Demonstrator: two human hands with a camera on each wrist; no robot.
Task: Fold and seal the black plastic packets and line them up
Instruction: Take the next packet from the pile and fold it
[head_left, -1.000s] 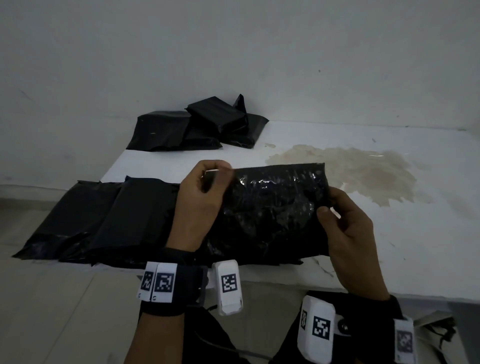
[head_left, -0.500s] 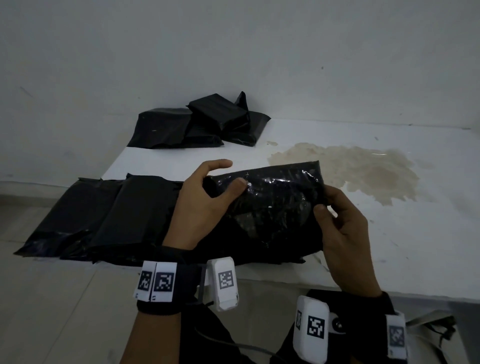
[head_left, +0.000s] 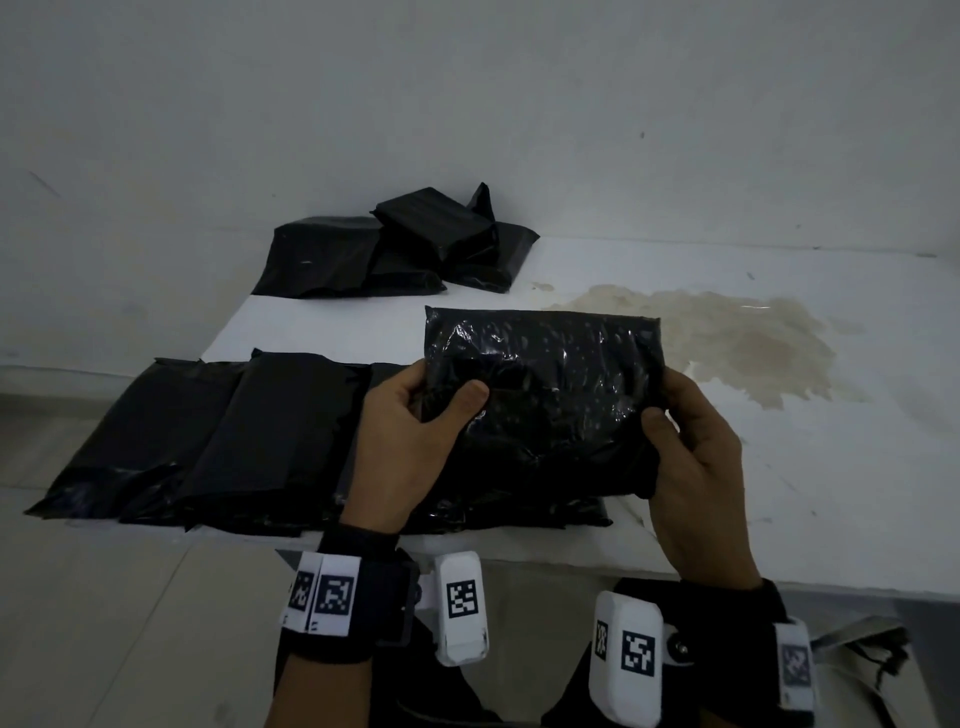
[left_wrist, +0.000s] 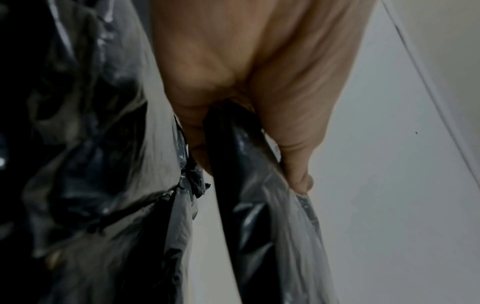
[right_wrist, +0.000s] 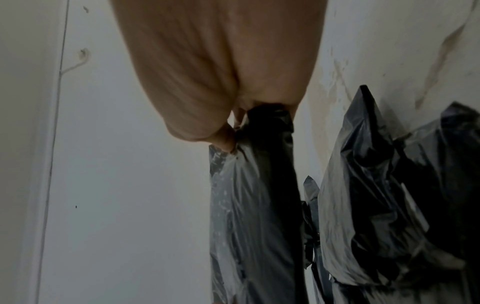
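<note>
A person's two hands hold a black plastic packet (head_left: 545, 395) up above the near edge of a white table (head_left: 831, 493), with bare tabletop open to the right of the right hand and a brownish stain (head_left: 727, 343) spread just beyond it. The left hand (head_left: 410, 441) grips the packet's left edge, thumb pressed on the front face and fingers curled behind; the left wrist view shows the film pinched between thumb and fingers (left_wrist: 298, 164). The right hand (head_left: 696, 467) pinches the right edge the same way, thumb in front and fingers wrapped around the back. The packet is glossy and crinkled, dotted with small pale flecks, its top edge straight and level; whether its flap is sealed is hard to tell in the dim light. To the left of the left hand and beneath both hands, a row of flat black packets (head_left: 234, 441) lies side by side along the table's near edge, the leftmost overhanging the corner. Farther off, beyond the left hand and against the pale wall (head_left: 467, 104), a loose heap of black packets (head_left: 395, 249) sits at the table's far left corner.
</note>
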